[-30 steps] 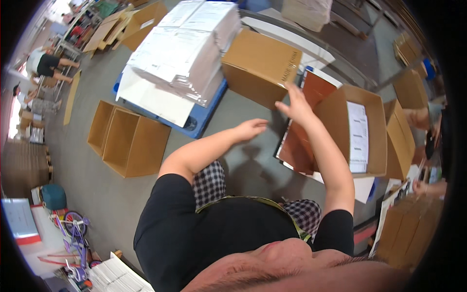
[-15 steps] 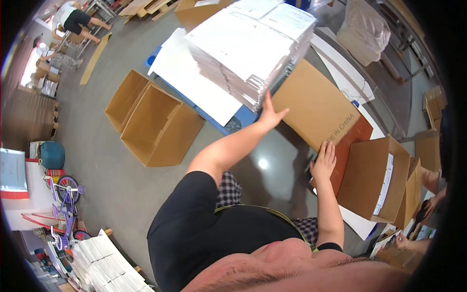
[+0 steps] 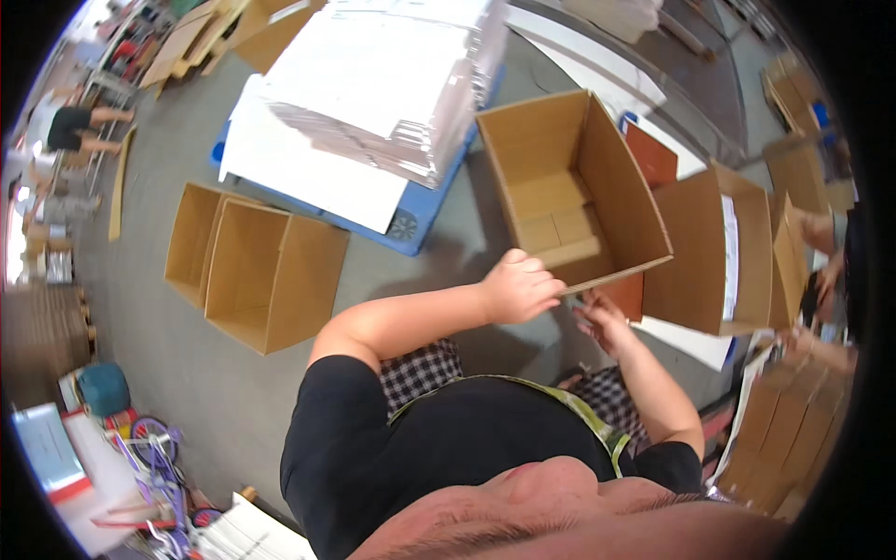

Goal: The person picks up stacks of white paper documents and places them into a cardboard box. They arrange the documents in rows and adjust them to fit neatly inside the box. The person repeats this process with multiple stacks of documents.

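A brown cardboard box (image 3: 611, 187) stands tilted in front of me, its open side toward me and its inside bare. My left hand (image 3: 525, 287) is closed on the near rim of this box, the fingers wrapped over the edge. Just right of it and below the rim, my right hand (image 3: 605, 322) has its fingers apart and slightly curled. I cannot tell whether it touches the box. A reddish-brown board (image 3: 651, 154) shows behind and under the box. To the right stands another open cardboard box (image 3: 695, 252) with a white label strip.
A tall stack of white sheets (image 3: 373, 75) in clear wrap rests on a blue pallet (image 3: 420, 219) ahead. Two open cardboard boxes (image 3: 308, 271) sit on the floor at left. A purple bicycle (image 3: 159, 467) is at lower left. Other people's hands (image 3: 821, 289) show at right.
The box has turned from showing a closed printed side to showing its open inside. My left hand has left the stack's edge for the box rim; my right hand has come off the box's printed side.
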The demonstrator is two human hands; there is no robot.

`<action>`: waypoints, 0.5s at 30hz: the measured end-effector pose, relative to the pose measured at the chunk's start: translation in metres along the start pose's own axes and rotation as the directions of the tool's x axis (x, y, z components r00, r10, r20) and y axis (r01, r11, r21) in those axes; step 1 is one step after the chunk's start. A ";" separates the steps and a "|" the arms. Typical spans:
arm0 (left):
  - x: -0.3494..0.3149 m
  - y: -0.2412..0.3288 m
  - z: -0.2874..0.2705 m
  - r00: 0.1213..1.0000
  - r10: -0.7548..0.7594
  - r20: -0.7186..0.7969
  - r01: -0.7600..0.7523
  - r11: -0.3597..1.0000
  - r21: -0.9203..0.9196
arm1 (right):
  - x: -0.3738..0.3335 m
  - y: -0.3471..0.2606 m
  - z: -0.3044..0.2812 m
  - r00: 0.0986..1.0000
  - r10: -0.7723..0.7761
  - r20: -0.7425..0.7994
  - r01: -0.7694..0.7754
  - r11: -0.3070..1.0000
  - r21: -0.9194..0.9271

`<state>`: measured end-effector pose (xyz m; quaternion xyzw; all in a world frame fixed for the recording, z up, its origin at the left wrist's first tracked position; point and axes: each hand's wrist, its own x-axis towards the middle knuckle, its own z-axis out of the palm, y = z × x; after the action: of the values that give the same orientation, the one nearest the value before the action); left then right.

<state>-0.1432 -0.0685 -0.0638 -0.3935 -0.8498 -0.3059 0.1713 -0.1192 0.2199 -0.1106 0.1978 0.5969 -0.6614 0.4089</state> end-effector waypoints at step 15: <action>0.018 0.098 0.026 0.944 -0.013 0.330 0.093 0.969 -0.228 | -0.038 -0.086 0.039 0.940 -0.338 0.043 0.341 0.931 -0.129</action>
<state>-0.0797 0.0083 -0.0364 -0.4331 -0.8334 -0.3420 -0.0287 -0.1549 0.1904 -0.0194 0.0572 0.6611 -0.6824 0.3067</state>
